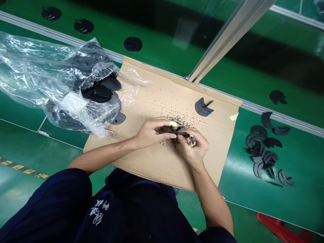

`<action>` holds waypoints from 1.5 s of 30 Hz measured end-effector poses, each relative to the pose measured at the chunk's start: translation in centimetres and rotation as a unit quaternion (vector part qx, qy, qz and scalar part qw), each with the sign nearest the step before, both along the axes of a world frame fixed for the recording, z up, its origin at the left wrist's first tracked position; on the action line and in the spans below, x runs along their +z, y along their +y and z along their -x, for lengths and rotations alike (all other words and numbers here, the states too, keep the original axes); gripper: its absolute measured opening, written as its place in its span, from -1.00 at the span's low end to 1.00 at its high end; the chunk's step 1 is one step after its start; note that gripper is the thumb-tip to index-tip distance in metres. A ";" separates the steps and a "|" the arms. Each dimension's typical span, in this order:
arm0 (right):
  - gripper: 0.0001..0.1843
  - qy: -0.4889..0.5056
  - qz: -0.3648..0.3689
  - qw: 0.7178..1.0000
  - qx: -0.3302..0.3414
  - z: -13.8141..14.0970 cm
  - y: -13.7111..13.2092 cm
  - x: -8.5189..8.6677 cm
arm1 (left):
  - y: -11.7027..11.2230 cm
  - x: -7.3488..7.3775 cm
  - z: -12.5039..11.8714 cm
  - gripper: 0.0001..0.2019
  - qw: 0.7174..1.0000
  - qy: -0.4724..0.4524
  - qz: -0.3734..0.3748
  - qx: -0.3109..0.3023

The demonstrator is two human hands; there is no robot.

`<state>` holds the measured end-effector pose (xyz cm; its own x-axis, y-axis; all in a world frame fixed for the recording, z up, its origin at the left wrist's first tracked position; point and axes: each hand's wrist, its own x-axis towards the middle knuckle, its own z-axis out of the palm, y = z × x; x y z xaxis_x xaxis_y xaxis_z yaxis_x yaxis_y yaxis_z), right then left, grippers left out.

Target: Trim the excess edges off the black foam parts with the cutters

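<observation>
My left hand (153,132) is closed, its thumb and fingers pinching a thin black plastic piece (174,132) seen nearly edge-on. A yellow wrap covers one of its fingertips. My right hand (196,145) is closed at the other end of the same piece, its thumb pressed near the middle. A pale, metallic-looking object (192,140) shows at the right fingers; its kind is unclear. Under both hands, many tiny black bits (174,118) lie scattered over a cardboard sheet (152,162). One curved black part (204,107) with a thin stem rests beyond my right hand.
A clear plastic bag (32,67) spills black discs (103,90) at the left. Curved black pieces (263,148) lie piled on the green table (298,155) at the right. Several black discs (133,44) sit behind the metal rail. A metal post (217,40) rises at the cardboard's back edge.
</observation>
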<state>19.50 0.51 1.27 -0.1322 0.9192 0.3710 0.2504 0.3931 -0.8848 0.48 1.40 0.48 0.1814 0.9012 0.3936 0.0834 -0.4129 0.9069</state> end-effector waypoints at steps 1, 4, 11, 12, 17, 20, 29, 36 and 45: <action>-0.94 0.003 -0.009 1.000 -0.002 0.1 -0.1 0.0 | -0.1 0.1 0.0 -0.73 1.000 -0.007 -0.010 0.005; -0.93 0.009 -0.030 0.999 -0.009 0.5 -0.4 -0.1 | -0.2 0.2 -0.1 -0.76 0.999 -0.012 -0.044 0.013; -0.95 -0.012 -0.041 0.999 0.003 0.6 -0.6 -0.4 | -0.2 0.6 0.1 -0.75 0.992 0.026 -0.123 0.017; -0.95 -0.018 -0.040 0.999 0.005 0.6 -0.6 -0.5 | -0.1 0.6 0.1 -0.76 0.991 0.027 -0.130 0.016; -0.94 -0.028 -0.037 0.999 0.003 0.4 -0.6 -0.6 | -0.1 0.8 0.4 -0.80 0.987 0.059 -0.150 0.009; -0.93 -0.031 -0.033 0.999 0.002 0.4 -0.6 -0.6 | -0.1 1.0 0.4 -0.84 0.985 0.056 -0.161 0.010; -0.89 0.003 -0.009 1.000 0.003 0.7 -0.7 -0.3 | -0.2 1.2 0.4 -0.72 0.995 0.040 -0.095 -0.015; -0.90 0.013 -0.019 0.999 0.023 0.3 -0.5 0.0 | -0.4 1.2 0.5 -0.79 0.997 0.024 -0.072 0.008; -0.83 -0.009 -0.028 0.999 0.031 -0.3 -0.5 0.6 | 0.1 1.0 0.7 -0.86 0.991 0.045 -0.123 -0.032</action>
